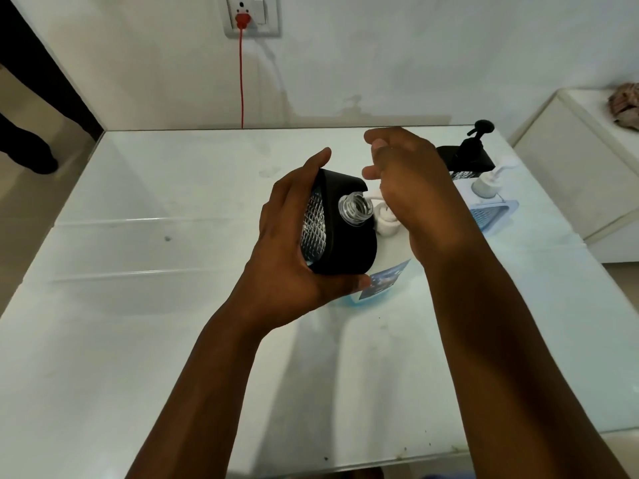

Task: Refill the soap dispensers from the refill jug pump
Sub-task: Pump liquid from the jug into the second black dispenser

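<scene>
My left hand (290,247) grips a black-topped soap dispenser (340,233), tilted so that its clear open neck (355,208) points toward the white pump of the refill jug (385,223). The jug holds blue liquid and stands on the table under my hands, mostly hidden. My right hand (411,188) is over the jug's pump head, palm down and fingers loosely bent; the contact itself is hidden. A second black dispenser (473,150) with its pump on stands at the back right, and a pale blue dispenser (491,209) with a white pump stands in front of it.
The glossy white table (173,305) runs to a white wall with a socket and a red cable (241,74). A white cabinet (587,160) stands to the right. Someone's dark leg (24,140) shows at the far left.
</scene>
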### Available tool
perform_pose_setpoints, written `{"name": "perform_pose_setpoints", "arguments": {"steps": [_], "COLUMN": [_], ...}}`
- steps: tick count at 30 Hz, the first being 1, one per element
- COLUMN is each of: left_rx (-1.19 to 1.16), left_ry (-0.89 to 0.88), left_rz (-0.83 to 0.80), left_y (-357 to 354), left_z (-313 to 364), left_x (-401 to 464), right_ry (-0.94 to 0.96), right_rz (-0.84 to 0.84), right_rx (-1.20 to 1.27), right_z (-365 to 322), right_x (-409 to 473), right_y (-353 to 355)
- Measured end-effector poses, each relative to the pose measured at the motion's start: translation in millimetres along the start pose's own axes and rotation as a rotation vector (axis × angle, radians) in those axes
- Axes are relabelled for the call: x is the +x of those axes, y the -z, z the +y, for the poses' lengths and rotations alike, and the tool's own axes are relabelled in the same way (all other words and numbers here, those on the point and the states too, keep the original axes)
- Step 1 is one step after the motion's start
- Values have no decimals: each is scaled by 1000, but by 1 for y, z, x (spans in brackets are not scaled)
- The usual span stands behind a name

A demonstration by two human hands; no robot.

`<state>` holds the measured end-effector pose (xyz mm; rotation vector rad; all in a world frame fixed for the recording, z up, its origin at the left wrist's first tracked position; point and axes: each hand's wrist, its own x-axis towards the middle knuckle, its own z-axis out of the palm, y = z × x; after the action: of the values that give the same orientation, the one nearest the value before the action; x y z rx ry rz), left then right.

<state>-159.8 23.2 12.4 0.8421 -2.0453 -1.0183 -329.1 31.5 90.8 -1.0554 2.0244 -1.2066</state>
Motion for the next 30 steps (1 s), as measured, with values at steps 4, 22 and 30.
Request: {"name": "perform_pose_setpoints", "arguments": {"steps": [4, 22, 30], "left_rx": [-1, -12, -25], "left_ry": [-8, -12, -15], "left_rz": [-1, 1, 14], "left_y": [-1, 0, 0], "left_z": [0, -3, -2], "left_x": [1, 0, 0], "right_ry": [23, 22, 35], "right_rz": [18, -21, -97], "right_rx": [5, -4, -51], "right_z": [6, 4, 4], "right_x": [-1, -2, -5], "right_y": [0, 0, -2]}}
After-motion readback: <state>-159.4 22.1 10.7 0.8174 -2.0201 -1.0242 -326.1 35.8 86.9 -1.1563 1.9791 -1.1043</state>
